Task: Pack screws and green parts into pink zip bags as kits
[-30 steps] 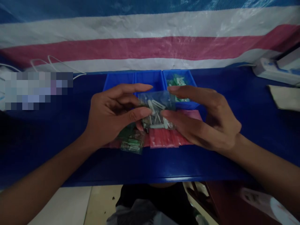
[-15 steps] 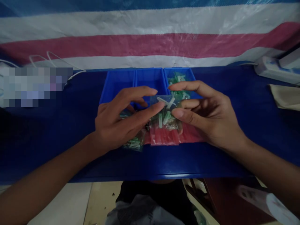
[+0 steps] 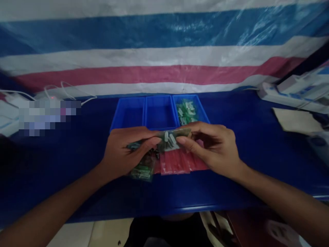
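Observation:
Between my two hands is a small clear plastic bag [image 3: 168, 141] with a few pale, slim pieces inside. My left hand [image 3: 128, 145] pinches its left end between thumb and fingers. At the other end my right hand [image 3: 214, 145] grips the bag the same way. Below it, red plastic bags [image 3: 176, 163] lie flat on the table. Partly under my left hand rests another clear bag [image 3: 142, 171] holding green and whitish pieces. Some small dark bits beside it are too blurred to name.
Three blue bins [image 3: 160, 111] stand in a row behind my hands; the right one holds filled bags [image 3: 186, 110] with green and white pieces. White power strips and cables lie at both sides. A beige flat piece [image 3: 296, 120] sits at the right. A striped sheet [image 3: 164, 73] hangs behind.
Both hands have closed on the ends of the small bag, which is now stretched flatter between them. Before, the fingers were more spread. The view has tilted up.

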Available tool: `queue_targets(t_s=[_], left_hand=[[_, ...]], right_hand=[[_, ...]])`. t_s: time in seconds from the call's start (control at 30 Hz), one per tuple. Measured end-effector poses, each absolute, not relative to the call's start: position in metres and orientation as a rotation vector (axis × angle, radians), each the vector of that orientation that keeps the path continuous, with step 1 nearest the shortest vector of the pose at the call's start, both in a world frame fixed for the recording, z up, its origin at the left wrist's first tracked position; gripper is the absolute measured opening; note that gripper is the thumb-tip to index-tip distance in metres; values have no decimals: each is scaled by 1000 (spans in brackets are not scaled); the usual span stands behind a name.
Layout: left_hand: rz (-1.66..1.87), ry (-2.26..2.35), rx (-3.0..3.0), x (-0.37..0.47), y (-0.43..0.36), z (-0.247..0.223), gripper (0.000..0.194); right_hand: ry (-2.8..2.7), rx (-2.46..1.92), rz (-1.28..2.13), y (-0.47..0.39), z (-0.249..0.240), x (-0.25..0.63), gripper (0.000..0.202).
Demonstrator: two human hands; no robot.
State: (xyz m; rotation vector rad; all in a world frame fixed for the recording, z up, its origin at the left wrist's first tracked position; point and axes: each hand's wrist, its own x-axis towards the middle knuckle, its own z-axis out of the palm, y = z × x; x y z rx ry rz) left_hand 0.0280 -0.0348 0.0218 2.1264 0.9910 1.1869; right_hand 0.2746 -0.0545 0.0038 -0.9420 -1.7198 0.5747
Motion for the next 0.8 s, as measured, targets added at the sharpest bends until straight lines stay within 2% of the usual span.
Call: queue_targets(t_s=[0.17, 0.23, 0.43, 0.63, 0.8], left_hand=[[1260, 1159, 2218, 11, -7, 26, 18], [1256, 1182, 2271, 4, 8, 27, 22], [1220, 1162, 2427, 1, 28, 34, 29], [1297, 1068, 2618, -5, 24, 32, 22], [1111, 953, 2975, -21, 26, 13, 26]], right_hand=[[-1484, -1107, 456, -12, -2, 314, 37], [-1560, -1227, 394, 14, -6, 332, 31], [-1826, -1353, 234, 63, -14, 335, 35], [-2049, -1278, -58, 30, -15, 322, 43], [-2269, -1199, -96, 11, -18, 319, 54]])
